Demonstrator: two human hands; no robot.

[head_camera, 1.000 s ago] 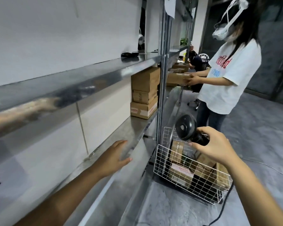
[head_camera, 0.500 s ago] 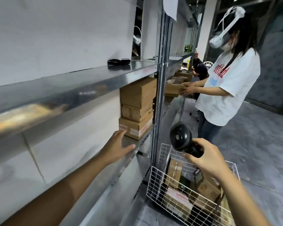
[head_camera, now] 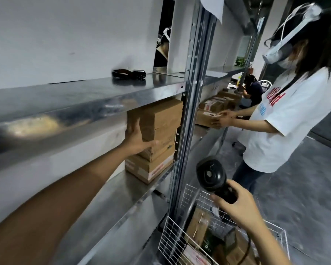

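Steel shelving (head_camera: pixel 111 197) fills the left half of the frame, backed by a white wall, and a grey floor is seen at the right. On the middle shelf, against the upright post (head_camera: pixel 191 92) at the centre of the frame, a stack of cardboard boxes (head_camera: pixel 161 115) is set, four high as far as can be told.

The left hand (head_camera: pixel 137 137) is clasped round the near corner of the stack at its middle: the fingers are laid up the side face and the thumb is stretched across the front. The right hand (head_camera: pixel 239 209), at the lower right, is closed round the grip of a black barcode scanner (head_camera: pixel 210 174), whose head is turned up and to the left, roughly toward the boxes.

The step in hand is judged to be the taking of a box from the shelf for scanning. For the next move, the gripped box must be drawn out toward the camera without the ones above it being tipped, since little room is left under the upper shelf (head_camera: pixel 75 96). A label must then be turned to face the scanner. No label is visible on the faces shown.

A white wire basket (head_camera: pixel 172 240), already loaded with parcels, stands below the scanner and is the likely destination. Another person (head_camera: pixel 287 119), at the upper right, handles a parcel on the next bay.
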